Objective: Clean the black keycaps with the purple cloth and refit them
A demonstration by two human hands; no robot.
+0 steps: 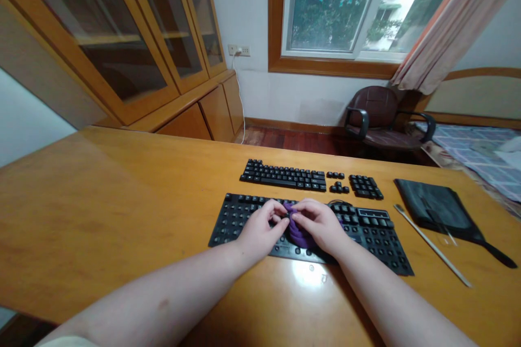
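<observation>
My right hand (321,225) is closed on a bunched purple cloth (300,236), which hangs below its fingers. Thumb and index finger of my left hand (260,230) are pinched together against the cloth's upper end; whatever small thing may be between them is hidden. Both hands are above the middle of a black keyboard (280,251) lying on the desk. Many of its keys lack caps and show bare switches, while some along the top row keep theirs. Behind it, loose black keycaps (283,176) lie in keyboard order, with a number-pad group (365,187) at the right.
Right of the keyboard, a long thin brush (433,246) lies on the wooden desk (122,200). Beside it is a black pouch (442,206) with a wire tool (439,222) on it. Beyond the desk stand a chair (374,114) and a glass-door cabinet (122,38).
</observation>
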